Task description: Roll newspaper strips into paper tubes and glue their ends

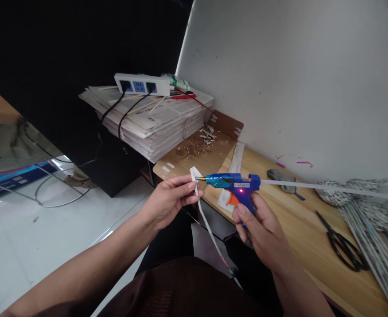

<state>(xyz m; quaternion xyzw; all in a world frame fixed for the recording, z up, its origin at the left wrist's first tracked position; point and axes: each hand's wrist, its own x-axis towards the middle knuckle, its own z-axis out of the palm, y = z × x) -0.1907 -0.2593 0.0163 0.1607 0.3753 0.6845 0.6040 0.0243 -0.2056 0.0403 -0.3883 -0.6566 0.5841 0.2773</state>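
My right hand (256,220) is wrapped round the handle of a blue hot glue gun (247,187) with an orange trigger and a lit red light. A long white glue stick (296,185) sticks out of its back end. The brass nozzle points left and meets, or nearly meets, the flat end of a paper strip (194,173). Between thumb and fingers, my left hand (174,193) pinches that strip just below its end. From there the strip hangs down as a thin whitish length towards my lap.
Stacked newspapers (154,132) carry a white power strip (141,84) with two black plugs. Paper scraps lie on brown cardboard (197,149). Along the wooden table (266,207) are black scissors (342,246), a grey cloth-like piece (281,179) and rolled paper tubes (368,237).
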